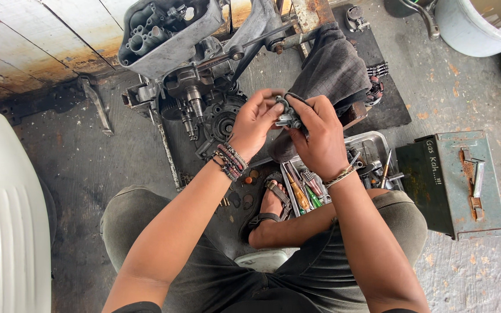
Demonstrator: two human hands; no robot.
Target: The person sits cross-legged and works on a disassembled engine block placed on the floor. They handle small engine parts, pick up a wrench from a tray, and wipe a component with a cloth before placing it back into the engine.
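A small grey metal engine part with a dark loop at its top point(288, 113) is being held between both hands, raised above the person's lap and just in front of the dismantled grey metal engine block point(195, 75). The left hand point(254, 123) is being closed on the part's left side, its fingertips point(275, 109) pinching the edge; several beaded and cord bracelets point(228, 160) are being worn on that wrist. The right hand point(320, 136) is being wrapped around the part from the right and gripping it, with a thin bangle point(341, 175) at its wrist.

The engine block is being propped on the stained concrete floor point(88, 168), with a dark grey rag point(331, 66) lying beside it. A shallow metal tray of screwdrivers and small tools point(372, 142) is sitting just beneath the right forearm, near a sandalled foot point(271, 206). A worn green metal box with a rusty latch point(456, 182) is standing to the right of the tray. A white plastic container point(4, 214) is standing at the left edge, and a pale bucket point(474, 26) at the upper right.
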